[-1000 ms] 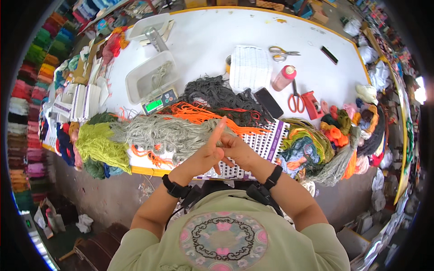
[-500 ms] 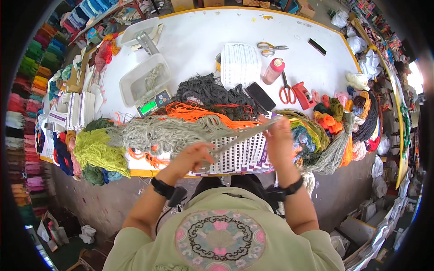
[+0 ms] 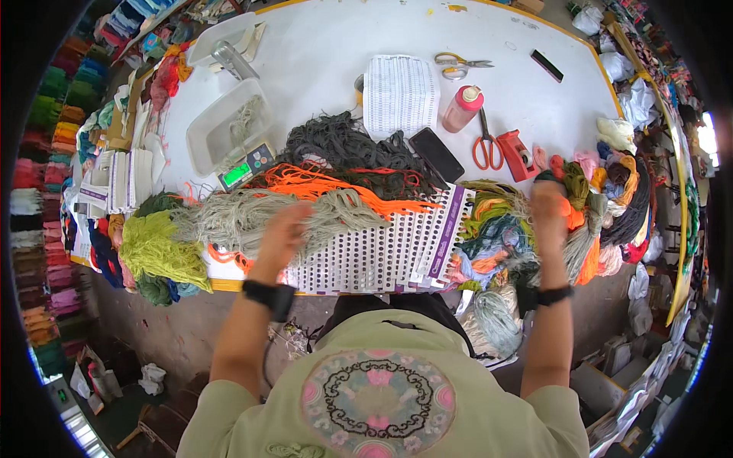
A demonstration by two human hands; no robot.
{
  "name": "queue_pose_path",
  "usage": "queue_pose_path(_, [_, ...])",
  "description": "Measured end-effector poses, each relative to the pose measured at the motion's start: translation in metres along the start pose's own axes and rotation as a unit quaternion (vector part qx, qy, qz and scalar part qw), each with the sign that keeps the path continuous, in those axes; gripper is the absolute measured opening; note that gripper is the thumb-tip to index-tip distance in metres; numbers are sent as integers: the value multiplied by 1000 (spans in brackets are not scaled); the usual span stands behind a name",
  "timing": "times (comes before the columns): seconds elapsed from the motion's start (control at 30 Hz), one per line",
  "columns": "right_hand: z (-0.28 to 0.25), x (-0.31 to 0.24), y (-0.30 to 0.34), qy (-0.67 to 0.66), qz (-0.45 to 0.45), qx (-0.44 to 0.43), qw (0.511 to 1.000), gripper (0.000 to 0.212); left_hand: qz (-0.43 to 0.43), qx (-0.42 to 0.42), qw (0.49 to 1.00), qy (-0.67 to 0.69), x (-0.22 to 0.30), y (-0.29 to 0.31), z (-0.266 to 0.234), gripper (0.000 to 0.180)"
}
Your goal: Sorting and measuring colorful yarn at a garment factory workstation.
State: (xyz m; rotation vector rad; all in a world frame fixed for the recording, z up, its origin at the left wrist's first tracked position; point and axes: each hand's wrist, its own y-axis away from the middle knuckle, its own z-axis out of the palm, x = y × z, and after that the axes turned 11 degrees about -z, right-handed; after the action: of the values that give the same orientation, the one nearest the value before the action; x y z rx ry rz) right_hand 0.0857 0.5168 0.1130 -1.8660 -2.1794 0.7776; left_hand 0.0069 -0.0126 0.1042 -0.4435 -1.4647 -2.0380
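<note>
My left hand (image 3: 286,233), smeared by motion, is over the right part of a pale grey thread bundle (image 3: 237,217); its fingers cannot be made out. Far to the right, my right hand (image 3: 548,217) is blurred too, beside multicoloured skeins (image 3: 500,237) and a green skein (image 3: 576,182). Whether it holds any thread does not show. Between the hands lie fanned white cards with rows of punched holes (image 3: 359,259), one with a purple strip. Bright orange thread (image 3: 328,183) and dark grey thread (image 3: 336,145) lie just behind the pale grey bundle.
Behind the threads are a scale with a green display (image 3: 246,168), a clear plastic tub (image 3: 198,145), a printed sheet (image 3: 401,95), a phone (image 3: 437,155), a pink-capped bottle (image 3: 463,109), red-handled scissors (image 3: 486,151) and a red tape dispenser (image 3: 517,156). Yellow-green yarn (image 3: 164,252) hangs over the front edge.
The grey strands stretched between my hands no longer show there. My left hand has moved left and away, my right hand right. More of the punched cards is uncovered.
</note>
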Motion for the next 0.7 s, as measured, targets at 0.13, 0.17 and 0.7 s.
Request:
queue_pose_path(0.13, [113,-109,-16,-457,197,-177,849,20,-171,-73,981,-58,-63,-69,97,17])
queue_pose_path(0.17, [130,-123,-12,-515,217,-181,809,21,-174,-70,981,-57,-76,-83,109,17])
queue_pose_path(0.7, [152,-132,-21,-442,125,-286,841,17,46,86,944,-314,-127,-87,134,13])
